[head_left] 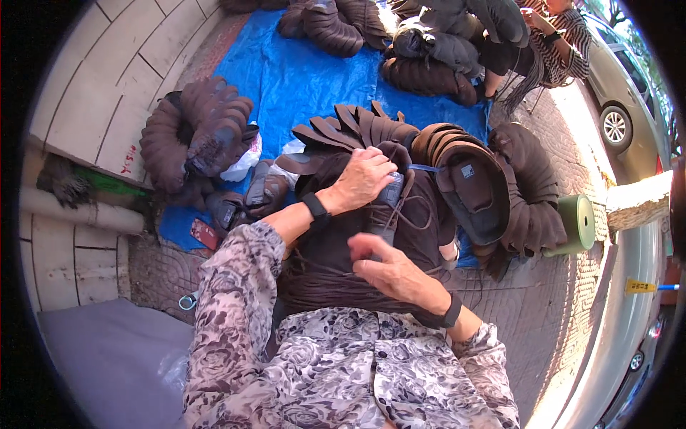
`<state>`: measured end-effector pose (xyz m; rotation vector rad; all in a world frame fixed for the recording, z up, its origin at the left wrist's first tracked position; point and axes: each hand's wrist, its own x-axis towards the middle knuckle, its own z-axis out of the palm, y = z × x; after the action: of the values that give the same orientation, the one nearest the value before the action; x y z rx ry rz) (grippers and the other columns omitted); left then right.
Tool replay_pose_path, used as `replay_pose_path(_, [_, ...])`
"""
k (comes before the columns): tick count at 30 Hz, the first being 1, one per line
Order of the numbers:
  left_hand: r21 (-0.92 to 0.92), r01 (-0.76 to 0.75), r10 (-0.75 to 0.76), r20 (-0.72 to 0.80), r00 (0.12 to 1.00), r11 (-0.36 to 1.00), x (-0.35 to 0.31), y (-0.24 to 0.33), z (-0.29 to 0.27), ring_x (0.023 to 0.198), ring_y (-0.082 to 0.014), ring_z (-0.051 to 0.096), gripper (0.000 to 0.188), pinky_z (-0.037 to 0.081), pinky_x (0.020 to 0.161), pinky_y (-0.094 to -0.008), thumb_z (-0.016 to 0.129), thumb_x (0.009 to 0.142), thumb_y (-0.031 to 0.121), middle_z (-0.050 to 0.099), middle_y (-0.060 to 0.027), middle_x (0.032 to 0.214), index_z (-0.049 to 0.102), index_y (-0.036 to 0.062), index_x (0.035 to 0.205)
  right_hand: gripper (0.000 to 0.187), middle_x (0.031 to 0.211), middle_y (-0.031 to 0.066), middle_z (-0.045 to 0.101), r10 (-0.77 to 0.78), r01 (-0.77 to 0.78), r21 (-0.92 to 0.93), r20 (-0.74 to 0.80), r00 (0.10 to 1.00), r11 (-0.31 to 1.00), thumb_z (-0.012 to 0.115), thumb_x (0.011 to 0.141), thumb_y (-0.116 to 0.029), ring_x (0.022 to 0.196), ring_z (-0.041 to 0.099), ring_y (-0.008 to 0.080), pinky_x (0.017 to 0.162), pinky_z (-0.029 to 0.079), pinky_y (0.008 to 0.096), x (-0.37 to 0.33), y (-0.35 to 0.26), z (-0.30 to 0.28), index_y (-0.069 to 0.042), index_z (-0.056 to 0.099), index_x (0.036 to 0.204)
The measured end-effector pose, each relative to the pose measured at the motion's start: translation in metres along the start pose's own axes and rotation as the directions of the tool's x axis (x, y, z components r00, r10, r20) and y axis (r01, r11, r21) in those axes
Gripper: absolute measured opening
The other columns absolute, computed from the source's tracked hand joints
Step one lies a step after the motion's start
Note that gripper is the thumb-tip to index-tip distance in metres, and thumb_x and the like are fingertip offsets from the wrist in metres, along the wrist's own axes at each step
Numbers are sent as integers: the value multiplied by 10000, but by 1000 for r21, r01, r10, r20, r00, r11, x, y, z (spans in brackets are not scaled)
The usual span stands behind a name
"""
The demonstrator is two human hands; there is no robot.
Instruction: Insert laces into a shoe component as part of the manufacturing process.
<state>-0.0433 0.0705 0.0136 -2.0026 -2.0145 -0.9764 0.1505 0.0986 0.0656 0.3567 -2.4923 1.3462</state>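
On my lap lies a dark shoe upper (389, 193) with a grey tongue and loose brown laces (425, 207). My left hand (363, 179) is closed over its top edge, fingers bent down beside the grey tongue. Nearer to me, my right hand (396, 272) hovers over the lower end of the upper, fingers curled in; whatever they pinch is too small to make out. A thick bundle of brown laces (329, 282) lies across my lap beneath both hands. Beyond my left hand fans a row of nested brown uppers (357, 132).
Coiled stacks of uppers (200, 132) lie on a blue tarp (286, 79), with another stack (532, 186) at right beside a green roll (575, 223). A red phone-like object (204, 234) is at left. Another person (554, 43) sits far right, near a parked car (625, 100).
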Motion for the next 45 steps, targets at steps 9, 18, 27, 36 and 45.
replay_pose_path(9, [-545,580,-343,478,808,606,13,-17,-10,830,-86,536,251,444,745,-247,629,800,129,595,-16,882,611,26,1029,121,755,114,564,297,-415,-114,-534,792,903,635,770,-17,659,582,239,598,464,315,6,68,-25,-25,638,890])
replay_pose_path(18, [-533,411,-211,397,893,740,-4,-21,-20,990,-257,542,482,429,892,-348,665,647,137,560,-135,1051,544,48,1105,79,750,101,569,257,-456,-270,-543,799,848,640,774,-75,636,595,261,572,467,335,10,63,-17,-41,629,844])
replay_pose_path(27, [-522,368,-193,359,913,770,-3,-15,-20,1039,-279,517,484,415,914,-364,659,633,109,558,-123,1065,541,59,1100,78,719,104,548,290,-533,-389,-531,796,751,629,756,-111,651,583,301,582,458,384,15,64,-12,-53,581,776])
replay_pose_path(36, [-511,359,-222,311,924,781,-6,-12,-15,1020,-259,539,509,421,911,-353,697,620,108,577,-118,1061,550,44,1103,53,715,107,512,150,-363,-492,-419,895,791,619,747,-86,669,576,290,581,463,374,14,66,-24,-59,578,767])
replay_pose_path(45, [-500,355,-224,303,926,790,-4,-11,-16,1019,-269,536,504,420,914,-358,695,616,118,577,-121,1045,551,38,1092,92,739,114,573,343,-528,-330,-479,808,783,631,753,-129,675,599,290,603,470,363,16,65,-21,-43,610,777])
